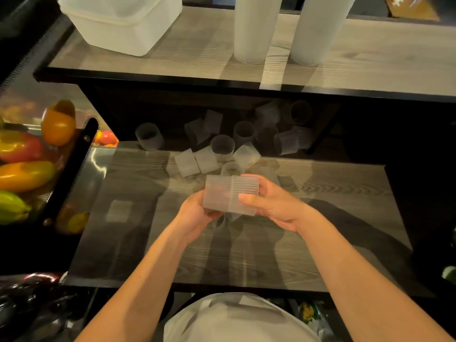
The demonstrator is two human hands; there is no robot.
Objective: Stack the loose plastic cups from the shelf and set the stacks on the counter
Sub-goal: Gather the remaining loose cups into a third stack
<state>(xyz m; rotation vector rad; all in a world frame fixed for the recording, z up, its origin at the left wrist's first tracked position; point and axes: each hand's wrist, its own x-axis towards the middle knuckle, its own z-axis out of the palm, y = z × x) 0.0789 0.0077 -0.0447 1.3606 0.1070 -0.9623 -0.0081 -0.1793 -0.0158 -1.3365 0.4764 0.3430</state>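
Observation:
Both hands hold ribbed translucent plastic cups lying sideways above the wooden shelf (320, 218). My left hand (197, 213) grips one cup (217, 196) from below. My right hand (269, 203) grips a second cup (245, 196) pressed against the first; whether one sits inside the other I cannot tell. Several loose cups (222, 146) lie tipped and scattered at the back of the shelf, some in shadow. On the counter (197, 53) above stand two tall cup stacks (254, 28), (318, 28).
A white plastic tub (123, 21) sits on the counter at the left. A perforated black rack with peppers and other produce (27, 156) stands left of the shelf. Dark packaged items lie below at the lower left. The shelf's right end borders a dark gap.

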